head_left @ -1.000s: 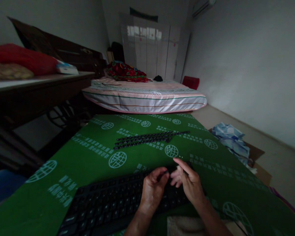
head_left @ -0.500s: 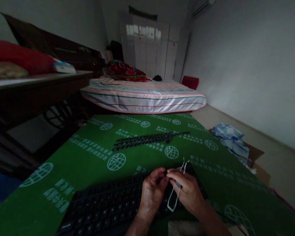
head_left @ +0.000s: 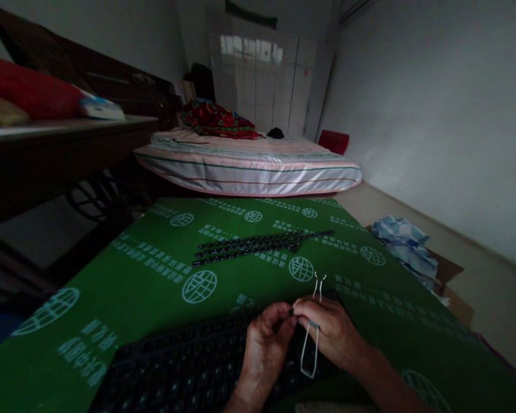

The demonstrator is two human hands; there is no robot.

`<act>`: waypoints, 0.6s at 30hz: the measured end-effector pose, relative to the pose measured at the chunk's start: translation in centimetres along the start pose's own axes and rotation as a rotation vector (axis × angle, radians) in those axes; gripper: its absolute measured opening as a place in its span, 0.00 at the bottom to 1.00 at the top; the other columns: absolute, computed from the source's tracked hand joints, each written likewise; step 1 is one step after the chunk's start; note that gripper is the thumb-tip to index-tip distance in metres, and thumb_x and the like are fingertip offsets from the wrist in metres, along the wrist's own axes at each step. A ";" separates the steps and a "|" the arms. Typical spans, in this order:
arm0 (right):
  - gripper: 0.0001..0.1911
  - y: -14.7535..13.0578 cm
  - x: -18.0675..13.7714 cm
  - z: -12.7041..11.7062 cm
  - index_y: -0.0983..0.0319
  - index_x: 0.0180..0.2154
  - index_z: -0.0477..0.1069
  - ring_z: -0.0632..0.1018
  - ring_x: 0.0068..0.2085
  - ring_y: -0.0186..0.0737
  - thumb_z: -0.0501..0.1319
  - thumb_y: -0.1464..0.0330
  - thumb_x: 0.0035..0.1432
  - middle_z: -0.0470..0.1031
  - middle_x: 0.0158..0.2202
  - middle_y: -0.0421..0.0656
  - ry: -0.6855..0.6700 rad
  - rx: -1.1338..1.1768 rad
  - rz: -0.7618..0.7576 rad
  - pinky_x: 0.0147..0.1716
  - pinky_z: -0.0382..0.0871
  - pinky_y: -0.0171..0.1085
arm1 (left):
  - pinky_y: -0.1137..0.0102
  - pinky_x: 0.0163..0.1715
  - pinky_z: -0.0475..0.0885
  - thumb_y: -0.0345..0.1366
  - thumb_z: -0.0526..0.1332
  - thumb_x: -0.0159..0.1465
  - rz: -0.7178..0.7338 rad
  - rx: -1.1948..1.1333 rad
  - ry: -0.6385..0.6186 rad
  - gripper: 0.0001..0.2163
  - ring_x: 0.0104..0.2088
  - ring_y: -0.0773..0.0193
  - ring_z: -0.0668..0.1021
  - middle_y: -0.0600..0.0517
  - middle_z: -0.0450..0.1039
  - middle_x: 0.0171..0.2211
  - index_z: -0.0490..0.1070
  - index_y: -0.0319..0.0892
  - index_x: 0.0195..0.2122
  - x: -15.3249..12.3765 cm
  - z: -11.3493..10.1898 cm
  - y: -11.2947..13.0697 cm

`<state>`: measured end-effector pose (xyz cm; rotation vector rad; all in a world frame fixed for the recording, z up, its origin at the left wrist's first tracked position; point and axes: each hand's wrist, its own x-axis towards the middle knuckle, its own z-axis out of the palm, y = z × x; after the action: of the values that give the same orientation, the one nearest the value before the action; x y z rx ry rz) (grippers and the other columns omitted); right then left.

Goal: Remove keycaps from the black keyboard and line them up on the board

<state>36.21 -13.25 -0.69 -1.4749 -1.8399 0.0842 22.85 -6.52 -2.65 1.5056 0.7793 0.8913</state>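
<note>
Keyboard (head_left: 172, 361) nearest, lying under both grips: left grip (head_left: 264, 335) pinches a small black piece (head_left: 291, 312), likely keycap — right grip (head_left: 334, 328) meets it from the right, closed round wire keycap puller (head_left: 313, 324), prongs pointing away. Keycap rows (head_left: 245, 249) lie beyond, on the bench (head_left: 148, 292).

A pink-and-white striped bed (head_left: 249, 166) is spanning the upper centre; a plain white wall (head_left: 438, 115) is filling the upper right.

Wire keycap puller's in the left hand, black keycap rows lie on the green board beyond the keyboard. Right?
Wrong hand: the wire keycap puller is in the right hand, as the head view shows. The black keycap rows do lie on the green board beyond the keyboard.
</note>
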 end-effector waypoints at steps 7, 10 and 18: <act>0.06 4.9 2.0 -1.6 0.59 0.35 0.71 0.77 0.35 0.36 0.58 0.72 0.54 0.77 0.33 0.40 0.033 0.007 0.190 0.36 0.70 0.33 | 0.73 0.30 0.75 0.34 0.61 0.53 -0.012 0.140 0.066 0.11 0.29 0.63 0.80 0.52 0.79 0.28 0.74 0.41 0.37 0.0 0.0 -0.4; 0.07 9.6 3.1 -2.0 0.59 0.34 0.71 0.77 0.35 0.37 0.59 0.72 0.51 0.77 0.32 0.39 0.094 0.009 0.282 0.38 0.70 0.35 | 0.73 0.31 0.76 0.33 0.61 0.53 0.012 0.187 0.066 0.09 0.29 0.63 0.80 0.53 0.79 0.27 0.75 0.42 0.35 -0.1 0.1 -0.1; 0.11 17.6 4.7 -0.7 0.56 0.36 0.70 0.78 0.37 0.38 0.60 0.73 0.48 0.77 0.34 0.37 0.064 -0.136 0.371 0.40 0.70 0.37 | 0.77 0.30 0.76 0.32 0.62 0.54 0.059 0.248 0.029 0.09 0.29 0.65 0.81 0.54 0.80 0.28 0.75 0.43 0.36 -0.5 0.0 -0.7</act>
<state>50.68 -3.70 -6.37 -1.8798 -1.5278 0.0919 22.62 -6.84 -3.43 1.7428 0.8966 0.8865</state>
